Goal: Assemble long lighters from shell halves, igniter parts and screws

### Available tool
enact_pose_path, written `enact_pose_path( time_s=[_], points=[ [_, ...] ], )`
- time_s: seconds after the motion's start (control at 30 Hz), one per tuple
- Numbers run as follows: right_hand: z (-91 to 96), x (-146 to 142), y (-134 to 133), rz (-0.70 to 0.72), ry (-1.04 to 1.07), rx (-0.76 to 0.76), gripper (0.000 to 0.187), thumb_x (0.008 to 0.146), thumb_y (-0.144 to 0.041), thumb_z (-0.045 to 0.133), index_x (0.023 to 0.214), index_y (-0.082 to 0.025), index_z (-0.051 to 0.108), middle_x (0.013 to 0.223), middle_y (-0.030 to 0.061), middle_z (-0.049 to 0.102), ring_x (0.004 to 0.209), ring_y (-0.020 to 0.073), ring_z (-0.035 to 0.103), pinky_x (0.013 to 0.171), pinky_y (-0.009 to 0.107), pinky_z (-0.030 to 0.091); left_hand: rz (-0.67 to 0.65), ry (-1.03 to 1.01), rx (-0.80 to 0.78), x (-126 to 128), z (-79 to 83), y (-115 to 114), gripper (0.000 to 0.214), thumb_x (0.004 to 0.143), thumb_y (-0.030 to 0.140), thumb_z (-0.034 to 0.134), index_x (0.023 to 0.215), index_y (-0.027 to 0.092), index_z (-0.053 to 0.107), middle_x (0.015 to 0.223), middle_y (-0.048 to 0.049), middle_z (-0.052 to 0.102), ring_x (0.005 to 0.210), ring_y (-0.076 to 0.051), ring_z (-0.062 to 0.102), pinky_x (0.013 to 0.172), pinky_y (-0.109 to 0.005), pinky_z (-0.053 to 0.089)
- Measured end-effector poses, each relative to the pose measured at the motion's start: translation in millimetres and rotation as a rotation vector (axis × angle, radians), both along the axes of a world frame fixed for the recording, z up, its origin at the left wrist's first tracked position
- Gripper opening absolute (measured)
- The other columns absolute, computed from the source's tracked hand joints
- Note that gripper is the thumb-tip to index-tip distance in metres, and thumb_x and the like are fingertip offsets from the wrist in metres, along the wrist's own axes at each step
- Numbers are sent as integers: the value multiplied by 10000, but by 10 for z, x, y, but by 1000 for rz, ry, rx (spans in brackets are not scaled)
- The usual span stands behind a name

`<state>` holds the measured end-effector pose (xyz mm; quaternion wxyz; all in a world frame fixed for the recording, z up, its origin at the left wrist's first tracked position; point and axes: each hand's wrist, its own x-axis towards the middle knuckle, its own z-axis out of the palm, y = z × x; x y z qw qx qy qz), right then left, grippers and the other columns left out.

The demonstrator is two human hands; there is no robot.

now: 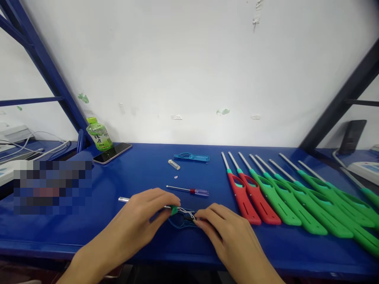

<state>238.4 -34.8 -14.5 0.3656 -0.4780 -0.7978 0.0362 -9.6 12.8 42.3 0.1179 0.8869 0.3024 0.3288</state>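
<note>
An opened gas lighter lies at the front of the table, its blue casing half [177,226] beneath my fingers. My left hand [145,215] is closed on it, thumb and forefinger pinching by a small green plastic piece [174,210]. The lighter's metal tube [123,199] sticks out past the left knuckles. Thin white wires [184,210] run across the casing to a black part [188,217]. There, the fingers of my right hand [226,227] are pressed together at the wire ends and casing. What exactly these fingertips grip is partly hidden.
Beyond my hands lie a screwdriver [201,192], a clear fuel tank [173,164] and another blue casing half [192,158]. Several red lighters [244,199] and green lighters [278,201] fill the right side. A phone [112,153] and bottle [100,135] stand back left.
</note>
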Motion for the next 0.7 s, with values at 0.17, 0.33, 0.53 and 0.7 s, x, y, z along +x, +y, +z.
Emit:
enact_pose_path(
  time_s=[0.17,0.33,0.53,0.7],
  points=[
    [21,-4,-9,0,5,-9,436,1167,-458,354,1041,-272,728,928,9,766,769,196,744,707,311,556,-49,56,34,-36,-146,-82,292,1077,59,556,1215,288,673,1151,25,725,1009,-99,713,918,-166,531],
    [21,1,-12,6,13,-20,417,1169,-445,359,1046,-276,720,938,5,769,775,197,741,701,315,546,-53,59,13,-32,-211,-84,323,1085,64,554,1281,297,662,1186,19,695,1023,-93,703,937,-155,517],
    [10,8,-16,3,8,-29,420,1169,-442,352,1047,-276,718,929,5,752,771,202,735,699,328,550,28,2,-11,25,-211,-113,347,1092,172,621,1386,357,631,1142,49,733,983,-97,726,926,-165,540],
    [21,7,-9,6,8,-38,403,1167,-437,366,1063,-277,722,933,9,752,782,206,741,712,327,558,55,-41,-183,65,-113,-121,237,1070,168,641,1222,339,704,1052,75,757,916,-104,729,853,-185,554]
  ],
)
